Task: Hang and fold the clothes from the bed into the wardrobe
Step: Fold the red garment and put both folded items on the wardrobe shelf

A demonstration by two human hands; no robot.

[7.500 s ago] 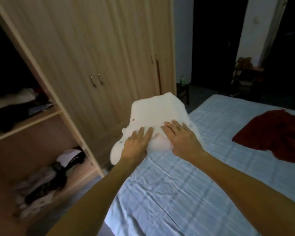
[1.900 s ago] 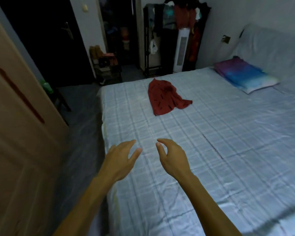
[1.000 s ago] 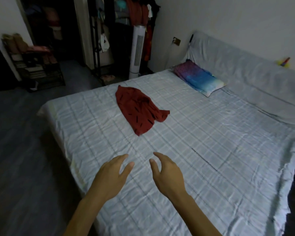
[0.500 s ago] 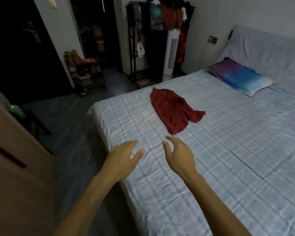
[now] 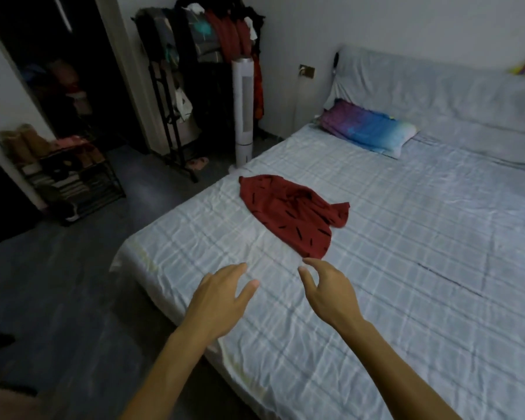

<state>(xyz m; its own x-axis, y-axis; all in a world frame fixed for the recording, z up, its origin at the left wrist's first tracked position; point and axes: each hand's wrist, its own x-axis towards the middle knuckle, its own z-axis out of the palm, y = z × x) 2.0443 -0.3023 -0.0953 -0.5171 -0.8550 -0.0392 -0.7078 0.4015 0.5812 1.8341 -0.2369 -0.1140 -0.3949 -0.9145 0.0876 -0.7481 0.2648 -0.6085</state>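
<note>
A crumpled red garment (image 5: 291, 212) with small black dashes lies on the pale checked bed sheet (image 5: 406, 253), near the bed's foot end. My left hand (image 5: 222, 294) and my right hand (image 5: 328, 286) hover side by side over the sheet, a short way in front of the garment. Both hands hold nothing and their fingers are spread, the right thumb and forefinger curved. The right fingertips are closest to the garment's near edge but not touching it. The wardrobe is out of view.
A blue and purple pillow (image 5: 367, 130) lies at the head of the bed. Beyond the bed's foot stand a white tower fan (image 5: 244, 110), a black rack full of hanging clothes (image 5: 200, 56) and a low shoe rack (image 5: 64, 180). Dark floor (image 5: 58, 283) lies left of the bed.
The white garment I was pressing on earlier is gone from my hands. My view has swung from the wardrobe to the bed, and both empty hands have come nearer the red garment.
</note>
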